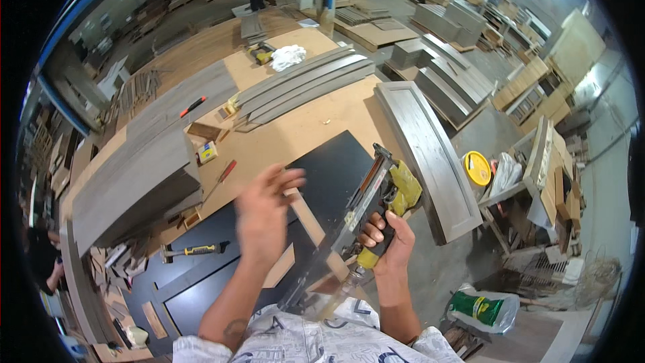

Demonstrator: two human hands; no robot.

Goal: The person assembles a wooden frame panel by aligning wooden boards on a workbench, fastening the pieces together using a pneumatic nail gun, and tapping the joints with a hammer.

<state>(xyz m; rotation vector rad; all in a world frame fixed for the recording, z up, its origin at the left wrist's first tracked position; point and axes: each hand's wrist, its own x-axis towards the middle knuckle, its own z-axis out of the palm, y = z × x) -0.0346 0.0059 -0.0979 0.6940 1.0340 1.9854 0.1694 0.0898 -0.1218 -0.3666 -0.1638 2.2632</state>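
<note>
My right hand (388,236) is wrapped round the grip of a yellow-green and black nail gun (403,188), with an air hose fitting below it. The gun's long magazine slants down toward my shirt. My left hand (263,205) is raised over a dark panel (322,154); motion blurs it, but its fingers look stretched out and hold nothing visible. Close to it, narrow light wood strips (308,218) lie on the panel. A hammer with a black and yellow handle (198,250) rests at the panel's left.
Grey boards (134,188) are stacked at left, with more boards (302,87) at the back. A grey framed door panel (430,154) lies along the right edge. A red-handled tool (227,172) and a small box (207,152) sit on the bench. A yellow-lidded bucket (476,168) stands beyond.
</note>
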